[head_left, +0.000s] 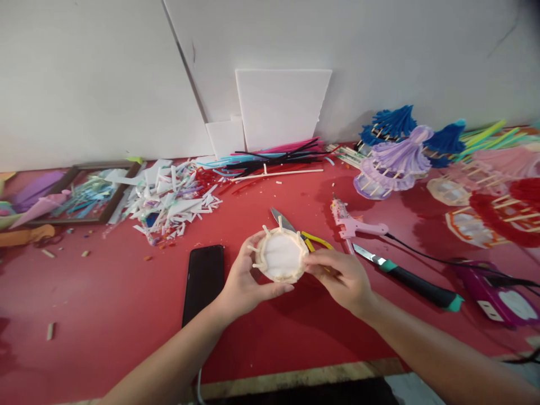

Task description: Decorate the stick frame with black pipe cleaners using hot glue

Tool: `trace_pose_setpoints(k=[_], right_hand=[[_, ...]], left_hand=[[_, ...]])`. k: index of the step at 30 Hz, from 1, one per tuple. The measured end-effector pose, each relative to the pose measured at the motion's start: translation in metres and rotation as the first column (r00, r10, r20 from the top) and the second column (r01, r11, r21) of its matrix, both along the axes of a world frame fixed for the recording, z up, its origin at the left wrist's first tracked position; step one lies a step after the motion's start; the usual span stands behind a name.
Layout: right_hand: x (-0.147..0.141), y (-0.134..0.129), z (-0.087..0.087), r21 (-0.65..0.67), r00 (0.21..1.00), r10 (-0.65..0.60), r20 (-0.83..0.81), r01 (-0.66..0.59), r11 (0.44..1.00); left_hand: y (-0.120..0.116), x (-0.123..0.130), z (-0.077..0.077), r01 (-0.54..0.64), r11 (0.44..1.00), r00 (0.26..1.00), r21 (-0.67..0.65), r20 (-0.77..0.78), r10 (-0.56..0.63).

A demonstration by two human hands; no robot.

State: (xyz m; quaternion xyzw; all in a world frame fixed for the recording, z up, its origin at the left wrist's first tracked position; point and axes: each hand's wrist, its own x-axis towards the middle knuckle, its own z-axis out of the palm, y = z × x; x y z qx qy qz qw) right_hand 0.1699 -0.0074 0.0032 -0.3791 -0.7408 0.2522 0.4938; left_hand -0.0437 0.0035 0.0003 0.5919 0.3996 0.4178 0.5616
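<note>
Between my two hands is a small round craft base [282, 256] with a white floor, a cream fuzzy rim and several short sticks standing up around it. My left hand [242, 281] cups it from the left, thumb along the near side. On its right edge, the fingers of my right hand [341, 275] pinch the rim; whether they also hold a small stick is too small to tell. Scissors with yellow handles [316, 241] lie partly hidden behind the base. A pink glue gun [350, 222] and a utility knife [413, 281] lie to the right.
A black phone [205, 278] lies left of my hands. White foam scraps [169, 197] are heaped at the back left, by a brown frame [107, 211]. Pipe cleaners [270, 160] lie along the wall. Finished carousel-like crafts [396, 163] stand right, above a magenta power strip [498, 298] with cords.
</note>
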Motion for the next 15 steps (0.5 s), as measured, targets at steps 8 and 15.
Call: trace_pose_setpoints(k=[8, 15], right_hand=[[-0.001, -0.003, 0.003, -0.016, 0.988, 0.142, 0.066, -0.141, 0.990], [0.014, 0.002, -0.003, -0.119, 0.987, -0.065, 0.145, 0.083, 0.989]], left_hand=[[-0.006, 0.005, 0.002, 0.079, 0.995, 0.997, -0.055, -0.015, -0.079], [0.009, -0.005, 0.009, -0.125, 0.991, 0.970, 0.041, -0.206, 0.131]])
